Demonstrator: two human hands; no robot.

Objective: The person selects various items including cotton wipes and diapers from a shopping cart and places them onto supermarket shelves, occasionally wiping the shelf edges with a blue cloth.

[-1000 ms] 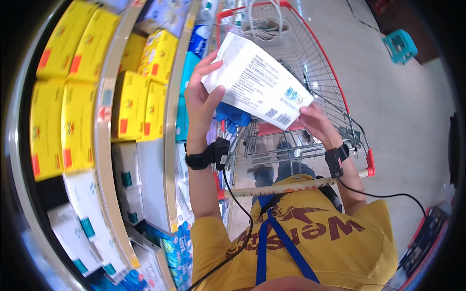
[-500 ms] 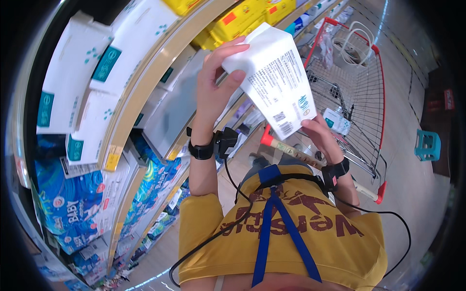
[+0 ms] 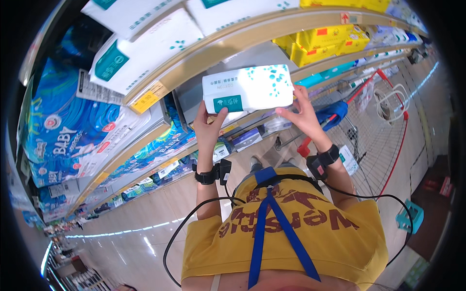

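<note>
A white pack of cotton tissues (image 3: 257, 92) with a teal label and teal dots is held level in front of a shelf, between both my hands. My left hand (image 3: 209, 125) grips its left end, the thumb on the front near the label and the fingers hidden behind. At the right end my right hand (image 3: 302, 114) has closed on it, with the thumb low by the corner and the fingers along the side. Similar white packs (image 3: 145, 48) stand on the shelf above.
Yellow packs (image 3: 320, 46) fill the shelf beyond. Blue diaper packs (image 3: 73, 126) are stacked at the left. A wire shopping cart (image 3: 376, 145) with a white-handled bag (image 3: 392, 104) stands at the right, a teal stool (image 3: 410, 216) near it. A yellow price tag (image 3: 148, 97) hangs on the shelf edge.
The tissue pack has been turned from its printed back to its labelled front and lowered from tilted to level. My body has turned toward the shelf; the cart now appears farther right.
</note>
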